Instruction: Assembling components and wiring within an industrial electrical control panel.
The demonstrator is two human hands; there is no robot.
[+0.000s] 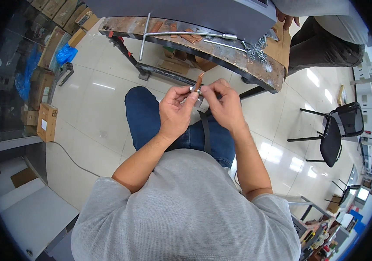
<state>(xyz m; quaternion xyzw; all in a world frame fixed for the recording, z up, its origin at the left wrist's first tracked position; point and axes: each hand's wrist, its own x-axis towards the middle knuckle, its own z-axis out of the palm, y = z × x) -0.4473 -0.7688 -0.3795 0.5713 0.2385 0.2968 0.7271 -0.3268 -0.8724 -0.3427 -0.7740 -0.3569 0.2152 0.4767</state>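
Above my lap, my left hand is closed, its thumb and fingers pinching a short copper bar that tilts up from between my hands. A small silver fastener shows against the bar at my left fingertips. My right hand is closed too, thumb and forefinger pressed against the bar's other side around a small metal fastener. Whether that piece is a nut or a bolt end is hidden by my fingers. A grey metal piece shows below the bar, between both hands.
On the worn workbench ahead lie a T-handle socket wrench, a metal rod, several copper bars and loose nuts and washers. A grey cabinet stands on it. Another person stands far right; a black chair is right.
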